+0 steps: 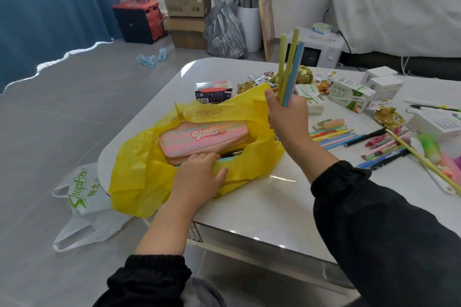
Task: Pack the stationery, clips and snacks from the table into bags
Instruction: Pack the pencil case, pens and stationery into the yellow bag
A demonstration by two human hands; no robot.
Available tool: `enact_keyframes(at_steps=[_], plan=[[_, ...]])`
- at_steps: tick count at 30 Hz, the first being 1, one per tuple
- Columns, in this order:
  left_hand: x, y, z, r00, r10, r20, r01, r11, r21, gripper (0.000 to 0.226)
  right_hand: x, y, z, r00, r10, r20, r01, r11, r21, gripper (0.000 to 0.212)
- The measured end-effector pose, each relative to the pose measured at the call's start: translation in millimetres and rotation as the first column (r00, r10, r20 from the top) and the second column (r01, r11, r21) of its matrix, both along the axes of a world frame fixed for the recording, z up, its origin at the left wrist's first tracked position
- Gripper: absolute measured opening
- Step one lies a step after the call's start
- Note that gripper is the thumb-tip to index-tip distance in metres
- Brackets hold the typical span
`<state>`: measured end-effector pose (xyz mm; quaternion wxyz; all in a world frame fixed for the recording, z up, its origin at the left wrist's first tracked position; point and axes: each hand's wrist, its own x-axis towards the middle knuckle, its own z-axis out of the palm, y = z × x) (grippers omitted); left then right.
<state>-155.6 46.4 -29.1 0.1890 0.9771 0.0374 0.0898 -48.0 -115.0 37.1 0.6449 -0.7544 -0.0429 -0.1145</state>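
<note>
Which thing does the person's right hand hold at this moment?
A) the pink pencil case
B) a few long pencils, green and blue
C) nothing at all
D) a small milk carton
B: the right hand grips the pencils upright over the yellow bag, while the pink pencil case lies inside that bag.

Bare desk [262, 197] lies open between the yellow bag [139, 182] and scattered pens [334, 136]; a pencil case [199, 139] fills much of the bag's mouth.

Left hand [199, 173] grips the near rim of the yellow bag [139, 182]; right hand [289, 117], raised beside the bag, clutches upright pencils [295, 70].
</note>
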Motion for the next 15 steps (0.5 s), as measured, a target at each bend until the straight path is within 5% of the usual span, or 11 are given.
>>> enact_keyframes(at_steps=[4, 7, 11, 15], plan=[[-7, 8, 5, 0.997, -0.024, -0.068, 0.024, 1.000, -0.008, 0.031, -3, 36, 18, 0.963, 0.267, -0.037, -0.269, 0.959, -0.086, 0.043], [-15, 8, 12, 0.993, -0.103, -0.064, 0.104, 0.994, 0.016, 0.033, 0, 52, 13, 0.890, 0.438, -0.125, -0.454, 0.826, -0.335, 0.041], [-19, 9, 16, 0.993, -0.111, -0.038, 0.113, 0.992, 0.060, 0.044, 14, 56, -11, 0.829, 0.437, -0.350, -0.540, 0.456, -0.708, 0.035], [-17, 9, 15, 0.990, -0.135, 0.039, 0.131, 0.987, 0.097, 0.039, 13, 45, -18, 0.811, 0.427, -0.400, -0.479, 0.092, -0.873, 0.030]])
